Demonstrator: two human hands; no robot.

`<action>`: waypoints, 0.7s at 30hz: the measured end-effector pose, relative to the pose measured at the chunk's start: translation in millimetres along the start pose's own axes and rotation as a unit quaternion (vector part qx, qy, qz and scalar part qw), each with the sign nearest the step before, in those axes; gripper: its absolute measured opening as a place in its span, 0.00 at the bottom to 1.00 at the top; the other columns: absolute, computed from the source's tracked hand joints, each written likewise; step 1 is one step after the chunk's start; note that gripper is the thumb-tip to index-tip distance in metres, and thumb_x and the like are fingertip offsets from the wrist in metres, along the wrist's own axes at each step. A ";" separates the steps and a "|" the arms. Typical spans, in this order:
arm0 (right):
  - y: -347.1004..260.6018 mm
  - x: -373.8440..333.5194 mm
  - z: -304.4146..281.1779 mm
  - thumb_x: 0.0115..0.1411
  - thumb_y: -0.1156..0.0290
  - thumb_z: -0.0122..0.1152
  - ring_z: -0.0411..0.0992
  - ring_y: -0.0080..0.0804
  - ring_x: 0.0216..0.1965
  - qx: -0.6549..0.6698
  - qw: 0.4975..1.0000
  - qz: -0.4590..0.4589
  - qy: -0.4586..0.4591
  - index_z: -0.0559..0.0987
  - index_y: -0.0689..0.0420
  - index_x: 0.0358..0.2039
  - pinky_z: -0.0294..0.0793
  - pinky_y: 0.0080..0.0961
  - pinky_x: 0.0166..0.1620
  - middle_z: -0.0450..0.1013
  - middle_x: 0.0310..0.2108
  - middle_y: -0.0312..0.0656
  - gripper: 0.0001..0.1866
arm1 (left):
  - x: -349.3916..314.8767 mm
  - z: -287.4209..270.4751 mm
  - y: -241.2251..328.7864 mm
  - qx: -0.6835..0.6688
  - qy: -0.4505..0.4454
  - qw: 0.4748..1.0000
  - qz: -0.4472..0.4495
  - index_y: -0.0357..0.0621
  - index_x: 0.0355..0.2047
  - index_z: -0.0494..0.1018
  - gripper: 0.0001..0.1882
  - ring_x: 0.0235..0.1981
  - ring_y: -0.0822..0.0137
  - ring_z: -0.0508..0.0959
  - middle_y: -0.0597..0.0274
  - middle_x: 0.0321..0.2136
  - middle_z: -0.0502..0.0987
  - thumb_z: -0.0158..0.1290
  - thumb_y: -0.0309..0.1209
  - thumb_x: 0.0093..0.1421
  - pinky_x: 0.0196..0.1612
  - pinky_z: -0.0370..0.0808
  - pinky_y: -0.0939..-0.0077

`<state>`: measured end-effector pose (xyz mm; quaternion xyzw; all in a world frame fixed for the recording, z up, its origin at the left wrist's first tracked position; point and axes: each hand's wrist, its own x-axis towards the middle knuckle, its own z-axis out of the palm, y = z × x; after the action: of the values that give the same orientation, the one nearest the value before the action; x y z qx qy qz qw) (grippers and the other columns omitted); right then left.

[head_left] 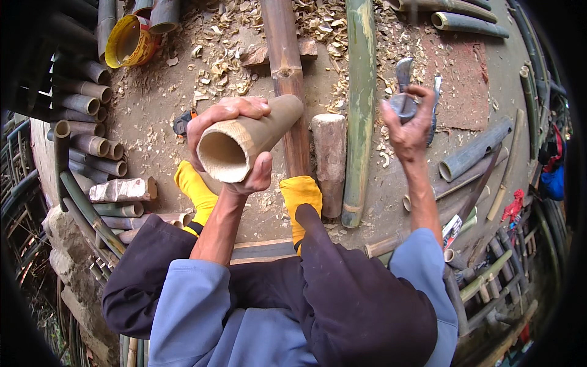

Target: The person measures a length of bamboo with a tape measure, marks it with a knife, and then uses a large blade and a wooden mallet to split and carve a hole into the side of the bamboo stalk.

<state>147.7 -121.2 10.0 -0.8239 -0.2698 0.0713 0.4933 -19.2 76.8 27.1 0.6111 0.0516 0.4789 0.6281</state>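
Observation:
My left hand (229,116) is wrapped round a short, thick bamboo tube (269,125). The tube is held tilted off the floor, its hollow cut end facing back toward me. On the right, my right hand (411,125) is closed round a grey, round-ended tool (403,106); the hand hides most of it. A short curved blade (403,72) shows just beyond these fingers; I cannot tell if it belongs to that tool. A dark blade tool (435,110) lies close beside the hand. Between my hands a thick wooden peg (329,162) lies next to a long green bamboo pole (359,122).
A brown bamboo pole (287,67) rests across a wood block (257,57) beyond my yellow-covered feet. Cut bamboo tubes (88,125) are stacked at the left, and a grey tube (474,150) lies right. A yellow-red tub (127,44) stands far left among wood shavings (229,37).

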 end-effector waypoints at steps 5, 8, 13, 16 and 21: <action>6.4 2.4 -51.3 0.60 0.68 0.50 0.63 0.21 0.16 -0.053 0.995 0.060 -0.067 0.68 0.58 0.29 0.63 0.20 0.19 0.64 0.16 0.34 0.07 | 1.4 -0.6 1.3 0.024 -0.021 0.999 -0.006 0.40 0.45 0.58 0.29 0.34 0.58 0.72 0.52 0.30 0.70 0.59 0.41 0.49 0.41 0.72 0.53; 2.0 9.3 -67.6 0.59 0.70 0.52 0.66 0.31 0.17 -0.145 0.975 -0.042 -0.161 0.68 0.59 0.28 0.66 0.27 0.20 0.66 0.17 0.39 0.07 | 4.7 -1.5 3.5 0.005 -0.010 1.000 0.006 0.34 0.43 0.59 0.30 0.32 0.58 0.73 0.49 0.29 0.71 0.60 0.36 0.46 0.38 0.73 0.60; 20.0 37.0 -49.4 0.56 0.69 0.55 0.72 0.48 0.25 -0.254 0.864 -0.130 -0.415 0.68 0.57 0.30 0.72 0.40 0.27 0.69 0.24 0.46 0.07 | -0.2 0.3 2.9 0.014 -0.015 1.000 0.008 0.36 0.42 0.59 0.30 0.32 0.58 0.74 0.50 0.29 0.71 0.61 0.35 0.44 0.39 0.73 0.57; 16.7 57.2 -29.0 0.56 0.68 0.54 0.71 0.48 0.24 -0.259 0.825 -0.191 -0.464 0.67 0.56 0.31 0.72 0.40 0.25 0.68 0.23 0.45 0.07 | 1.3 -1.3 3.0 0.027 -0.026 0.999 0.014 0.36 0.42 0.59 0.30 0.31 0.58 0.74 0.50 0.29 0.71 0.61 0.35 0.44 0.38 0.73 0.56; 38.1 73.9 -50.2 0.57 0.68 0.53 0.71 0.37 0.21 -0.370 0.756 -0.165 -0.514 0.67 0.54 0.31 0.70 0.35 0.20 0.68 0.21 0.42 0.06 | -0.4 0.2 8.2 0.055 -0.039 0.998 -0.014 0.40 0.44 0.58 0.30 0.33 0.59 0.73 0.54 0.29 0.69 0.60 0.41 0.47 0.40 0.72 0.54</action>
<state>243.6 -136.0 13.9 -0.7243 -0.6200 0.2958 -0.0583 -23.7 74.7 33.6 0.6622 0.0618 0.4425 0.6016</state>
